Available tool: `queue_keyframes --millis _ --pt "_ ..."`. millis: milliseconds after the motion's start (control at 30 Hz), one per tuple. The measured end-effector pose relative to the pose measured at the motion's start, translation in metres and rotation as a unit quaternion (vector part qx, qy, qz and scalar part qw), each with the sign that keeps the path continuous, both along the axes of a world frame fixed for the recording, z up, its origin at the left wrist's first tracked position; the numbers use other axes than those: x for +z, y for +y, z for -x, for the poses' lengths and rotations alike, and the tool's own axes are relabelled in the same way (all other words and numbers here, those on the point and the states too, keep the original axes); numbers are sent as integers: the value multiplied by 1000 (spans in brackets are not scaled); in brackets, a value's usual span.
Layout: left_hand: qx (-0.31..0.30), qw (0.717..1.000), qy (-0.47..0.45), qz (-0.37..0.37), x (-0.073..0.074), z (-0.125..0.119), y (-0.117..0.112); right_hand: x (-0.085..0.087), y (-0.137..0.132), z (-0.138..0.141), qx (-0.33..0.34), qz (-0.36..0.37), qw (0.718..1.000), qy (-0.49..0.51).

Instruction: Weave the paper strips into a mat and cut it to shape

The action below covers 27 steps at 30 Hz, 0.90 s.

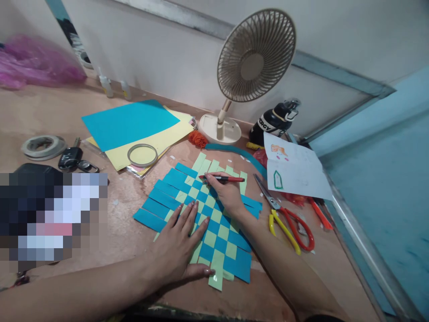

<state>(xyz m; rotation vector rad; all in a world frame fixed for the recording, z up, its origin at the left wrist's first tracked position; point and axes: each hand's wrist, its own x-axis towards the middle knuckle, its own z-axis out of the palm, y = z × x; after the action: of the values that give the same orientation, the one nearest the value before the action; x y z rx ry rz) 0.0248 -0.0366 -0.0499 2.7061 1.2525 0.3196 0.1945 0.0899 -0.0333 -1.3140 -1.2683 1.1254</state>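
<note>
A checkered mat of woven blue and pale green paper strips [219, 243] lies on the table in front of me, its strip ends jutting out at the edges. My left hand [182, 239] rests flat on its left part with the fingers spread. In my right hand [226, 192] is a red and black pen [231, 179], held near its left end. The pen's tip is over the upper part of the weave; whether it touches the paper I cannot tell. Scissors with red and yellow handles [275, 203] lie partly open, right of the mat.
Blue and yellow sheets [130, 123] lie at the back left, a tape ring [142, 154] on them. A fan [256, 56], a dark bottle [276, 118] and a drawing [295, 165] stand or lie behind and right. Car keys [70, 157] and tape rolls [43, 146] are left.
</note>
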Motion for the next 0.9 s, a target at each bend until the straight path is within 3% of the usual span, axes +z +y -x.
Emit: queue_keyframes --millis 267,533,900 --pt "-2 1000 -1 -6 -2 1 0 7 10 -13 -45 0 999 -8" --pt "2 1000 13 -8 -2 1 -1 5 11 -6 51 15 998 45" --pt "5 1000 19 -14 -2 -1 0 0 13 -6 58 15 996 60"
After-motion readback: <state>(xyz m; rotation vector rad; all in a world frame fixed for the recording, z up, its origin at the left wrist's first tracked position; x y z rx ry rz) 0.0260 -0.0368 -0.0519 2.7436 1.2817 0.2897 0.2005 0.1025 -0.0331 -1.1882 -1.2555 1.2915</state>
